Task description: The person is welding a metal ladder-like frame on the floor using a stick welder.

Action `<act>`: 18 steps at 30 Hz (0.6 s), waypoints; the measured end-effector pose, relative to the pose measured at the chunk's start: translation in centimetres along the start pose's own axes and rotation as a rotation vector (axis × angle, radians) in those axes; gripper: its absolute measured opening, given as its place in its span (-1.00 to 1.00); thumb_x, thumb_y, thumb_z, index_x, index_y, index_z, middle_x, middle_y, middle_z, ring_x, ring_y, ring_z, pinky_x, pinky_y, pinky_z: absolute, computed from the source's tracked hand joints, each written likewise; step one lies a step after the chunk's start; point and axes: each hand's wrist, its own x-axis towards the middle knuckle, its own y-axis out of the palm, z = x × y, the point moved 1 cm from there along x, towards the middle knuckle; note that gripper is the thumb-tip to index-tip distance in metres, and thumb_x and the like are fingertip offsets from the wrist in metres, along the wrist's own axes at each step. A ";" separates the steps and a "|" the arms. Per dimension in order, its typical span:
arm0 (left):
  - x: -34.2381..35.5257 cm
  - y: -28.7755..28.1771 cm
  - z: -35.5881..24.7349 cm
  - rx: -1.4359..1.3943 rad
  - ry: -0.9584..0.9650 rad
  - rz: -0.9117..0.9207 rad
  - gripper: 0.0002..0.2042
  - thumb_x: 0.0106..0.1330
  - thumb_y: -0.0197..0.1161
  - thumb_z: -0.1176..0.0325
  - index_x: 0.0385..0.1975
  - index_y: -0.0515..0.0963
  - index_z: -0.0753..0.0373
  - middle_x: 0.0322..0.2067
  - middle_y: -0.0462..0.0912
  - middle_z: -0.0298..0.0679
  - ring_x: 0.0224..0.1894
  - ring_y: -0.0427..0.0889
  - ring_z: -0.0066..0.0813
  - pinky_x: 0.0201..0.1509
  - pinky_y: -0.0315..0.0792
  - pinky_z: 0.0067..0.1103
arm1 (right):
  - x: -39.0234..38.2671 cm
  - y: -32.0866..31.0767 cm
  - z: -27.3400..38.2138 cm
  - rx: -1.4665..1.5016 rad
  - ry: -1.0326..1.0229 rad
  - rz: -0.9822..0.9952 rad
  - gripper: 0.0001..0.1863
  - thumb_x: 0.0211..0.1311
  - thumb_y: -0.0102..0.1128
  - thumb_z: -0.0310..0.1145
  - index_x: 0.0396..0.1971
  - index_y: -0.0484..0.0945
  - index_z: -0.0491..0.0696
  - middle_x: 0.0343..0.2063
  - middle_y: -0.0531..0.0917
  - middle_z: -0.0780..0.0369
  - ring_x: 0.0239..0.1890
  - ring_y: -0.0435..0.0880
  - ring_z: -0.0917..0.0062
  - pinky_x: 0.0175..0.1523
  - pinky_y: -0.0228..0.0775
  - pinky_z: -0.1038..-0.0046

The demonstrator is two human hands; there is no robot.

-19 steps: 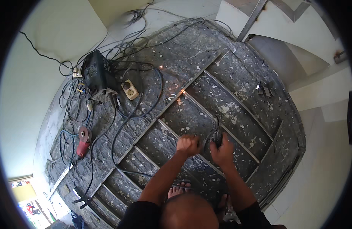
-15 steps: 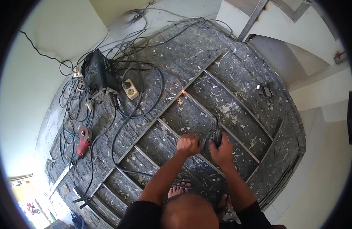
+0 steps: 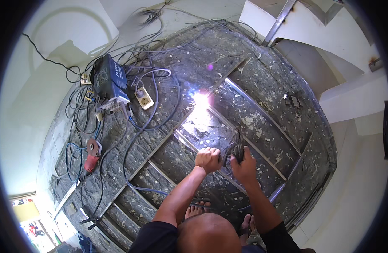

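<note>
My right hand (image 3: pixel 244 166) is closed round a dark welding electrode holder (image 3: pixel 238 145). A dark loop of welding cable (image 3: pixel 227 157) bends beside it, and my left hand (image 3: pixel 208 159) is closed in a fist on that cable. Ahead of the holder, a brilliant white-violet arc (image 3: pixel 201 100) burns where a crossbar meets the long side bar of a ladder-like steel frame (image 3: pixel 162 142). Glare hides the joint and the electrode's tip. The frame lies flat on the floor, and both hands are above its bars.
A welding machine (image 3: pixel 111 80) stands at the left among tangled cables, beside a white socket block (image 3: pixel 144 99). Nearer lies a red angle grinder (image 3: pixel 91 158). Small metal offcuts (image 3: pixel 292 100) lie at the right on the paint-spotted floor sheet (image 3: pixel 194 50). My bare head and feet show at the bottom.
The small orange glow at the joint has become a blinding arc, lighting the bars, machine and wall. Both hands stay nearly in place.
</note>
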 end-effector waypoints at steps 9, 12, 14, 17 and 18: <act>0.1 -0.4 -0.2 -0.019 -0.052 0.101 -0.82 0.02 0.22 0.19 -0.50 0.54 0.16 -0.46 0.61 -0.16 -0.31 0.62 -0.17 -0.15 0.46 -0.31 | -0.1 0.1 -0.7 -0.024 -0.042 -0.032 -0.68 0.06 0.24 -0.39 -0.24 0.39 -0.23 -0.66 0.54 0.07 -0.60 0.63 0.27 -0.50 0.35 0.34; 0.0 -0.4 -0.2 -0.007 -0.049 0.098 -0.85 0.03 0.20 0.22 -0.51 0.54 0.15 -0.46 0.61 -0.16 -0.31 0.62 -0.18 -0.16 0.47 -0.32 | -0.2 0.0 -0.6 -0.036 -0.047 -0.034 -0.68 0.05 0.24 -0.39 -0.24 0.40 -0.21 -0.64 0.55 0.04 -0.56 0.64 0.16 -0.49 0.36 0.31; 0.0 -0.3 -0.2 -0.028 -0.020 0.043 -0.86 0.03 0.19 0.25 -0.52 0.54 0.15 -0.48 0.61 -0.17 -0.32 0.62 -0.20 -0.17 0.47 -0.32 | -0.1 0.0 -0.5 -0.046 -0.060 -0.032 -0.69 0.05 0.24 -0.39 -0.24 0.40 -0.21 -0.63 0.56 0.03 -0.54 0.63 0.11 -0.48 0.36 0.30; -0.1 0.1 0.0 0.011 -0.017 0.036 -0.71 -0.10 0.32 0.10 -0.52 0.52 0.17 -0.48 0.57 -0.21 -0.34 0.61 -0.21 -0.20 0.46 -0.36 | 0.0 0.2 -0.3 -0.047 -0.040 -0.004 -0.67 0.05 0.24 -0.38 -0.23 0.40 -0.24 -0.61 0.57 0.01 -0.51 0.63 0.08 -0.47 0.37 0.28; -0.1 0.2 0.1 0.011 -0.017 0.036 -0.71 -0.10 0.32 0.10 -0.52 0.52 0.17 -0.48 0.57 -0.21 -0.34 0.61 -0.21 -0.20 0.46 -0.36 | 0.0 0.2 -0.2 -0.032 -0.029 -0.004 -0.68 0.05 0.24 -0.38 -0.25 0.40 -0.23 -0.61 0.57 0.02 -0.51 0.64 0.09 -0.46 0.38 0.28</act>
